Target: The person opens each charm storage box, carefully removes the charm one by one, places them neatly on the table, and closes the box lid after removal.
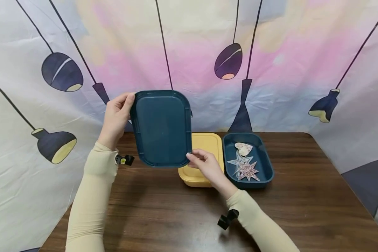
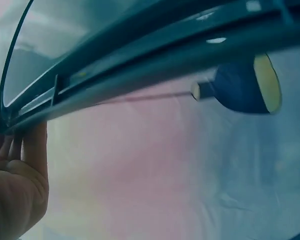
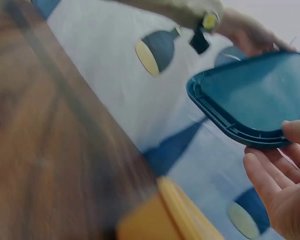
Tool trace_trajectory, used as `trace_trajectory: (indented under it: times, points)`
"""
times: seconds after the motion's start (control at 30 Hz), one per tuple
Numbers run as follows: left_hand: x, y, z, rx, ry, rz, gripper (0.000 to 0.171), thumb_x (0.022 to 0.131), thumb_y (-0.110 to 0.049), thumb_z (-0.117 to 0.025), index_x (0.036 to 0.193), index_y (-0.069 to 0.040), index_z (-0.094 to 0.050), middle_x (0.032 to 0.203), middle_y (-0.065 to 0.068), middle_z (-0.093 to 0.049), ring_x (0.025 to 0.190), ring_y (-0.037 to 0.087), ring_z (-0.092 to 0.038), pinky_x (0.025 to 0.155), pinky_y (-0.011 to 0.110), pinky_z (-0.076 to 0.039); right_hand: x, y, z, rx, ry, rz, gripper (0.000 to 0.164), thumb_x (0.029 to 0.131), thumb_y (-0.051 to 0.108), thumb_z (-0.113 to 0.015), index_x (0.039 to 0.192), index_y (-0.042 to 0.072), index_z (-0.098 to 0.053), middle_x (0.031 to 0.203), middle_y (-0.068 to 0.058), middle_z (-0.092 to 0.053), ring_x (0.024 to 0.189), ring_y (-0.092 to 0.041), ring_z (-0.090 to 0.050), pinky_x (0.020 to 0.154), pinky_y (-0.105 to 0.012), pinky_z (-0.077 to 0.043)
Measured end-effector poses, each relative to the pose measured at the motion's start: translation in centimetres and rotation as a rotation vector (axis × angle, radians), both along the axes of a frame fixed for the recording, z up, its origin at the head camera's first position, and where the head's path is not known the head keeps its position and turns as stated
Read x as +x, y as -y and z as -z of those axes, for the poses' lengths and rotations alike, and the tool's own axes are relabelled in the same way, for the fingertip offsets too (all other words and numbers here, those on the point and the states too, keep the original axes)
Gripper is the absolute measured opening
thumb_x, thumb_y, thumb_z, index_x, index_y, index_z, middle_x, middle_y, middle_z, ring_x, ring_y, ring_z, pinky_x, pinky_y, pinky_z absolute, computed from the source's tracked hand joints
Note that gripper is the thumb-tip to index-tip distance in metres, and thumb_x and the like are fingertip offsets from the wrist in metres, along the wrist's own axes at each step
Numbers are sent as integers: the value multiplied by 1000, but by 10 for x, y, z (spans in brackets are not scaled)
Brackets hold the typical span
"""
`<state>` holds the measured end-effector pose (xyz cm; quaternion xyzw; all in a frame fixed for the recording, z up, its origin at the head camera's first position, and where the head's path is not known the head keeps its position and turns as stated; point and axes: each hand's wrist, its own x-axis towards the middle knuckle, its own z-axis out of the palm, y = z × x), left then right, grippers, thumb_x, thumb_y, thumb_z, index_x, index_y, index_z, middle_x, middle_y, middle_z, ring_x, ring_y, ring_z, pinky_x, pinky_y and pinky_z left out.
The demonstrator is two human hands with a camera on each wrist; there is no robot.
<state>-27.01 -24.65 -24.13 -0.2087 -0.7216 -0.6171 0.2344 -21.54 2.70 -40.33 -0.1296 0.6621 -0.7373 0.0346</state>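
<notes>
A dark blue rectangular lid (image 1: 163,129) with rounded corners is held upright above the table, its rimmed underside toward the head camera. My left hand (image 1: 116,113) pinches its upper left corner, thumb on the near face. At the lower right corner, my right hand (image 1: 208,166) grips the rim between thumb and fingers; the right wrist view shows the lid (image 3: 260,95) between that thumb and the fingers below. Behind the right hand is a yellow lidded box (image 1: 208,143). Beside it sits an uncovered dark blue box (image 1: 266,164) with a heart ornament (image 1: 243,148) and star ornaments (image 1: 248,170) inside.
The two boxes stand side by side toward the back of the brown wooden table (image 1: 302,196). A cloth backdrop (image 1: 195,42) printed with hanging lamps rises behind the table's back edge. Black wrist straps (image 1: 228,218) hang from both sleeves.
</notes>
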Motion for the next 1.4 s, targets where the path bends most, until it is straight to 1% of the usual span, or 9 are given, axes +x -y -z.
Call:
trace_trajectory:
  times: [0.17, 0.27, 0.37, 0.5, 0.6, 0.77, 1.03, 1.27, 1.4]
  points:
    - [-15, 18, 12, 70, 86, -34, 22, 101, -28, -64, 102, -9, -76, 75, -2, -60, 60, 9, -48, 50, 19, -38, 10, 25, 10, -81, 58, -44, 42, 103, 25, -62, 134, -4, -58, 111, -17, -68, 90, -25, -71, 86, -44, -58]
    - [-23, 29, 20, 38, 144, -98, 21, 101, -29, -62, 100, -12, -74, 74, -4, -55, 59, 9, -42, 51, 19, -35, 13, 38, 15, -129, 79, -83, 46, 102, 15, -63, 141, -5, -50, 113, -18, -66, 93, -24, -70, 89, -43, -57]
    - [-29, 40, 28, -22, 206, -156, 22, 103, -32, -60, 100, -14, -73, 72, -6, -50, 59, 10, -38, 51, 21, -31, 15, 50, 21, -181, 108, -111, 50, 97, 1, -65, 144, -5, -47, 111, -17, -65, 94, -20, -70, 90, -40, -56]
    - [-30, 49, 33, -116, 289, -190, 30, 105, -31, -56, 110, -5, -71, 73, -9, -52, 64, 10, -41, 55, 21, -34, 17, 64, 29, -224, 150, -112, 50, 95, -7, -63, 143, -4, -49, 107, -15, -67, 91, -16, -69, 89, -36, -57]
    - [-30, 54, 38, -178, 350, -170, 39, 106, -29, -54, 124, 3, -66, 79, -13, -56, 70, 8, -46, 61, 20, -41, 20, 72, 37, -225, 175, -112, 49, 95, -8, -62, 143, -5, -49, 106, -15, -67, 92, -15, -68, 89, -35, -56]
    - [-40, 70, 60, -308, 446, -139, 52, 106, -39, -51, 134, 3, -60, 81, -12, -59, 70, 6, -53, 62, 24, -49, 28, 83, 49, -167, 191, -142, 53, 95, -6, -64, 144, -8, -46, 107, -16, -68, 96, -20, -70, 90, -35, -56]
    - [-52, 82, 92, -434, 456, -192, 56, 105, -46, -51, 125, 4, -66, 97, -4, -62, 87, 14, -51, 76, 25, -43, 35, 93, 61, -178, 285, -194, 53, 97, -5, -61, 147, -8, -42, 107, -16, -68, 105, -37, -67, 92, -39, -55]
    - [-57, 84, 107, -492, 477, -221, 53, 107, -42, -47, 125, 5, -65, 113, 16, -62, 91, 20, -49, 79, 29, -40, 33, 99, 76, -256, 415, -246, 52, 100, -4, -55, 149, -9, -37, 111, -16, -65, 96, -20, -66, 91, -35, -56]
    - [-62, 83, 113, -491, 481, -241, 50, 108, -38, -48, 123, 5, -66, 114, 19, -62, 94, 23, -49, 80, 29, -39, 28, 101, 83, -288, 446, -225, 51, 100, -5, -52, 149, -10, -37, 111, -18, -65, 96, -20, -67, 91, -36, -55]
